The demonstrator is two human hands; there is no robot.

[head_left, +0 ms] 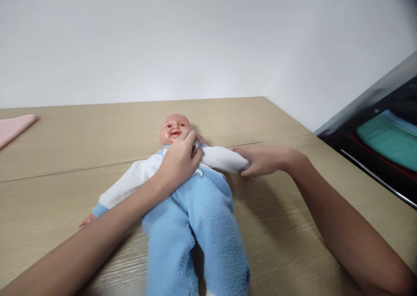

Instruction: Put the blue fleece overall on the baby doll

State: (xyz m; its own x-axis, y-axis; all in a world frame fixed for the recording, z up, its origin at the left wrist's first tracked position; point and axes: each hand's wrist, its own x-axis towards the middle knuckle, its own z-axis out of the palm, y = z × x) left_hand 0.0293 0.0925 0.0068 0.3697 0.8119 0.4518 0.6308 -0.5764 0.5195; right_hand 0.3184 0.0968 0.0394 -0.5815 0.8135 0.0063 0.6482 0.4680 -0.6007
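Note:
A baby doll [174, 124] lies on its back on the wooden table, head toward the wall. It wears a fleece suit [208, 204] with light blue legs and white sleeves. My left hand [182, 157] is closed on the suit's cloth at the chest and shoulder, just below the doll's chin. Out to the right, my right hand [260, 159] grips the end of the white sleeve [221, 157], which is stretched sideways. The doll's hand on that side is hidden. Its other arm lies to the left, the small hand [87, 220] showing past a blue cuff.
The wooden table [81, 135] has a seam across it and meets a white wall [163, 39] at the back. A folded pink cloth [16, 128] lies at the far left. A dark-framed object with something teal [387, 139] inside stands beyond the right edge.

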